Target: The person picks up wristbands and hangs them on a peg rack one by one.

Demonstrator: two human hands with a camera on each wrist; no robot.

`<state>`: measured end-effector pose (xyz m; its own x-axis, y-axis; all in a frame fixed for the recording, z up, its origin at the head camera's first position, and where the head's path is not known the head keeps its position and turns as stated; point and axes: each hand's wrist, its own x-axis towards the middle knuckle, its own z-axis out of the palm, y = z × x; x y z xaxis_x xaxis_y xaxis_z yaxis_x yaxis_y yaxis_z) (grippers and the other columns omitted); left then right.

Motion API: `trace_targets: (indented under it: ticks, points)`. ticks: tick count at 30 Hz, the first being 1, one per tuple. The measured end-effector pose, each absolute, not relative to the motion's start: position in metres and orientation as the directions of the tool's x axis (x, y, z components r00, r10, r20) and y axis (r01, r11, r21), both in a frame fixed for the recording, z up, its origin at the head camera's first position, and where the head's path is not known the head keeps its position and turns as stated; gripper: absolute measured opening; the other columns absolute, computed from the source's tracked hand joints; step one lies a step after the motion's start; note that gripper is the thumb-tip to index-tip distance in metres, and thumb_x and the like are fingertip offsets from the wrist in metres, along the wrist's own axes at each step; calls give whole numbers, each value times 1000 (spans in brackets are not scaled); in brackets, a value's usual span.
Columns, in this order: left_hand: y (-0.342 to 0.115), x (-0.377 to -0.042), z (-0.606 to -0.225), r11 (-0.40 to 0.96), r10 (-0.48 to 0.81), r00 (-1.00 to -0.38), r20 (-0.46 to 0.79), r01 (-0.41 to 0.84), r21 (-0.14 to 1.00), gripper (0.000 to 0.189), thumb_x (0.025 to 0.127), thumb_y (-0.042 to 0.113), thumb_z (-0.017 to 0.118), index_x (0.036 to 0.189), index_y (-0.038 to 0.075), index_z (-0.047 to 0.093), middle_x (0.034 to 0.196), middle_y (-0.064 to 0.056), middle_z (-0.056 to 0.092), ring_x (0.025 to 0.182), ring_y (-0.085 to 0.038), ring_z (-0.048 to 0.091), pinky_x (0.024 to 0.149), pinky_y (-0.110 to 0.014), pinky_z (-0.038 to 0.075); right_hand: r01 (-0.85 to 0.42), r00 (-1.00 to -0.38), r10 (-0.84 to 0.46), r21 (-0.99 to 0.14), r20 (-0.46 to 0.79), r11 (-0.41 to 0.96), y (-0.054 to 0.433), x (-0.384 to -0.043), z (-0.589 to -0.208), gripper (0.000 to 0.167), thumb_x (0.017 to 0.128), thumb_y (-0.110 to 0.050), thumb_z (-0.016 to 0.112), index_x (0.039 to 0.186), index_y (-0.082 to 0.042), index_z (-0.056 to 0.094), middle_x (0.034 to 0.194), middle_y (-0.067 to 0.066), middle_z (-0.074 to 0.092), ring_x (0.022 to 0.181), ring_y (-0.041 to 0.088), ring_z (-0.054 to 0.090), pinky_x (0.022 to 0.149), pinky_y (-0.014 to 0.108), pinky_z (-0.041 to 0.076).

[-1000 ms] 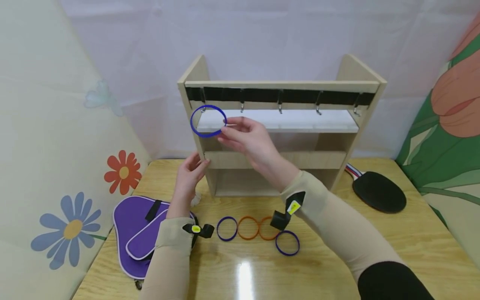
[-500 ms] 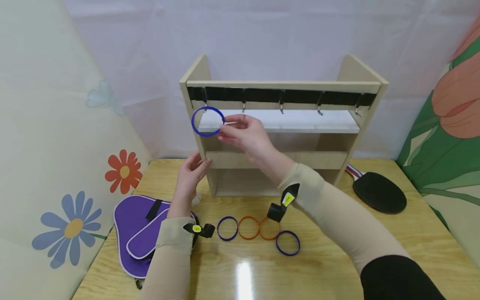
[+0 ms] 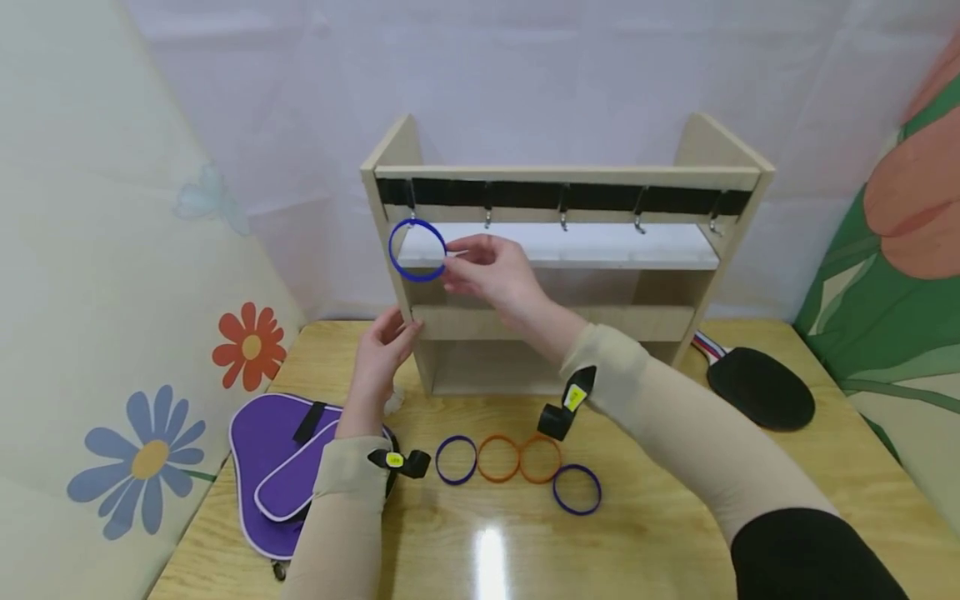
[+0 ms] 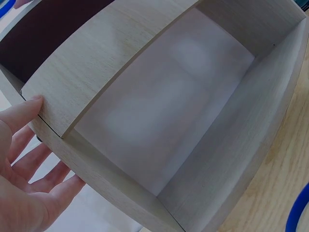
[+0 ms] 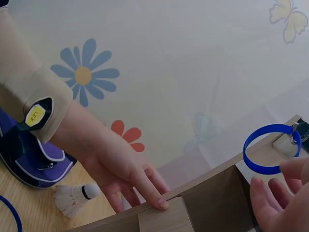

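Right hand (image 3: 498, 271): thumb and fingers pinched on the 3 o'clock edge of a blue ring (image 3: 420, 278), held in the air before the wooden shelf unit (image 3: 551, 323); ring lies at 9 o'clock from those fingers. Round, so no long axis. End metal hook (image 3: 412, 215) at ring's 12 o'clock, overlapping its rim in view; contact cannot be told. Right hand nearer the hook. Left hand (image 3: 381, 354), about 7 o'clock from ring, grips the unit's side panel (image 3: 423, 367), thumb in front.

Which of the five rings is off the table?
The blue ring pinched in the right hand; the other two blue rings and both orange rings lie on the table.
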<state>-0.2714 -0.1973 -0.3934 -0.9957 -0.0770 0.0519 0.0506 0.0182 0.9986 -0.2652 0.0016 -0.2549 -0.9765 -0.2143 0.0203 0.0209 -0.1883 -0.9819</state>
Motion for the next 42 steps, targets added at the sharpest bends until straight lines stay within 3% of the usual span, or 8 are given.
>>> trace_targets:
  ticks: [4, 10, 17, 22, 29, 37, 42]
  points:
    - [-198, -270, -394, 17, -75, -995, 63, 62, 998, 55, 98, 22, 63, 149, 15, 44, 155, -9, 43, 141, -26, 43, 115, -45, 38, -1, -969, -245, -993, 30, -118, 7, -265, -257, 27, 92, 0, 66, 119, 1, 63, 101, 14, 68, 81, 18, 69, 79, 30, 60]
    - [-198, -270, -394, 14, -76, -996, 54, 54, 998, 56, 98, 23, 63, 150, 16, 44, 155, -9, 43, 141, -26, 42, 114, -46, 38, -126, -928, -367, -984, 72, 126, 23, -261, -265, 29, 94, -9, 67, 123, -2, 64, 114, 17, 68, 93, 23, 71, 79, 33, 60]
    - [-197, -270, -395, 16, -83, -995, 54, 53, 998, 57, 98, 23, 64, 150, 16, 43, 155, -9, 43, 142, -26, 41, 115, -46, 37, -247, -857, -515, -902, 33, 354, 47, -255, -285, 29, 94, -12, 68, 122, -4, 66, 113, 14, 69, 97, 24, 68, 77, 32, 60]
    - [-197, -270, -395, 19, -86, -994, 61, 59, 998, 56, 98, 23, 63, 150, 16, 44, 155, -9, 43, 142, -26, 41, 116, -47, 36, -252, -832, -554, -870, -29, 424, 62, -252, -300, 31, 93, -9, 68, 123, -4, 65, 113, 12, 69, 100, 28, 68, 80, 37, 60]
    - [-197, -271, -396, 9, -87, -994, 58, 58, 998, 56, 97, 23, 64, 149, 16, 44, 155, -9, 44, 142, -26, 42, 116, -47, 36, -288, -814, -577, -812, -72, 507, 81, -247, -324, 28, 91, -11, 70, 119, -8, 68, 109, 8, 72, 97, 26, 69, 73, 31, 59]
    - [-197, -271, -395, 16, -78, -996, 50, 48, 999, 57, 98, 25, 63, 151, 17, 43, 156, -6, 42, 143, -24, 41, 117, -47, 34, -314, -782, -612, -777, -113, 546, 95, -240, -350, 21, 93, -9, 68, 114, -9, 70, 104, 6, 72, 90, 17, 68, 69, 31, 59]
    - [-196, -269, -394, 8, -81, -996, 44, 44, 999, 57, 98, 24, 63, 151, 18, 43, 156, -6, 42, 143, -24, 41, 117, -48, 34, -290, -773, -618, -787, -144, 545, 104, -233, -367, 20, 92, -8, 68, 112, -9, 71, 102, 9, 72, 90, 19, 70, 69, 32, 59]
